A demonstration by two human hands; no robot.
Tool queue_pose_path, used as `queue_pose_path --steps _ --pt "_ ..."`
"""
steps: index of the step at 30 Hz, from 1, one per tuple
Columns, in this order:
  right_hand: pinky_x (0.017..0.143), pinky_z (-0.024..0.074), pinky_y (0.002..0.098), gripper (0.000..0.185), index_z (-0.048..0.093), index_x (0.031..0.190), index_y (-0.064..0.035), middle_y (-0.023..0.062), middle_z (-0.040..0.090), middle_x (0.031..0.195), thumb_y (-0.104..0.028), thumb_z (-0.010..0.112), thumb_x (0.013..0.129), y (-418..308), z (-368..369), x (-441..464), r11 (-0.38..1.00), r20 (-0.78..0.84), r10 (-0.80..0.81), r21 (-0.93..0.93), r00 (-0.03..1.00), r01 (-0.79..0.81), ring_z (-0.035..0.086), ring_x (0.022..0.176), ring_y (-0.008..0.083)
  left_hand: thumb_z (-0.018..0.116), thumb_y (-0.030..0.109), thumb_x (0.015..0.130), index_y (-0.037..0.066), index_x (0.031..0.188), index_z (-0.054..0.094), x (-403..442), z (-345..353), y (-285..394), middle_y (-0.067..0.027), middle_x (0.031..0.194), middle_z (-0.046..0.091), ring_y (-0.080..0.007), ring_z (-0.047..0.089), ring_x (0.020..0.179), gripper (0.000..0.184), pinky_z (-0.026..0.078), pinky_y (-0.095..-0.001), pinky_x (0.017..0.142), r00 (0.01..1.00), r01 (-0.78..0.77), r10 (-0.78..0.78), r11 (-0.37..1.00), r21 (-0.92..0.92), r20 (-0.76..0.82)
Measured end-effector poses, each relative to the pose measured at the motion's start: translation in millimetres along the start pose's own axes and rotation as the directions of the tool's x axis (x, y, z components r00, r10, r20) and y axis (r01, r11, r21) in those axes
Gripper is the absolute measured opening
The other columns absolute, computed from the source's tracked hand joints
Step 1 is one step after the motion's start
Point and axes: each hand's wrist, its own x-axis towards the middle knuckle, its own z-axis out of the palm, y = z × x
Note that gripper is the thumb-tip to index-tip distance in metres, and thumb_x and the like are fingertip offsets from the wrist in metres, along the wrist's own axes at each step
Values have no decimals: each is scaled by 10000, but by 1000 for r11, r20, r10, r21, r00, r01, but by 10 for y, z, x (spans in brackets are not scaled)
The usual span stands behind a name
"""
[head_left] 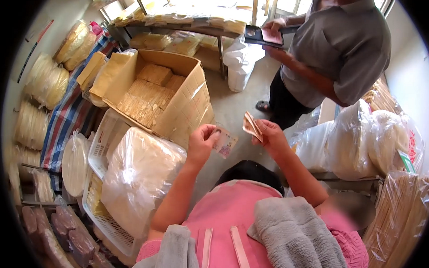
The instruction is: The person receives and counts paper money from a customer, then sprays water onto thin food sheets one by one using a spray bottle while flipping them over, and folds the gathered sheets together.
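Note:
In the middle of the view, my left hand [202,143] pinches a banknote [226,143] that hangs out flat toward the right. My right hand [273,136] grips several folded banknotes [251,126] between thumb and fingers. A small gap separates the money in the two hands. Both hands are held in front of my pink apron [221,205], above the floor. Close beyond my left hand stands a large open cardboard box [197,93] with stacks of thin tan sheets [147,101] inside.
A person in a grey shirt [340,48] stands ahead on the right, holding a black wallet-like case [255,35]. White plastic crates [98,144] and a big plastic-wrapped bundle [137,174] are on my left. Bagged goods [349,138] line the right; a white sack [239,64] stands ahead.

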Motion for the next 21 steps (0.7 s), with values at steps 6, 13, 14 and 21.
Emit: queue_pose_path --steps 6,13,14,21 --pt "417 359 191 316 591 877 -45 41 600 725 -330 460 912 -145 204 74 999 -14 -2 -33 1000 1 505 515 80 517 82 854 -3 896 567 -26 14 218 -6 741 571 -38 508 623 108 412 -182 557 995 62 -51 989 -133 86" --pt "459 435 203 360 627 789 -19 31 613 703 -352 527 881 -72 223 196 978 -14 53 -200 998 -55 564 550 80 591 166 854 -28 948 584 -49 70 424 -22 731 607 -41 542 601 215 426 -164 504 982 88 -51 976 -198 183" --pt "425 390 198 372 626 768 -41 15 589 654 -385 528 873 -54 237 197 973 -11 46 -226 999 -47 521 501 70 603 168 849 -33 961 588 -49 95 450 -28 741 617 -44 551 607 231 432 -165 503 983 76 -33 969 -235 181" --pt "413 339 198 378 622 738 -78 -10 537 591 -423 531 864 -129 277 149 942 32 115 -320 993 -99 443 459 58 610 120 837 -34 938 608 29 85 424 -23 782 627 -43 555 673 184 455 -185 550 971 -25 25 1000 -5 238"
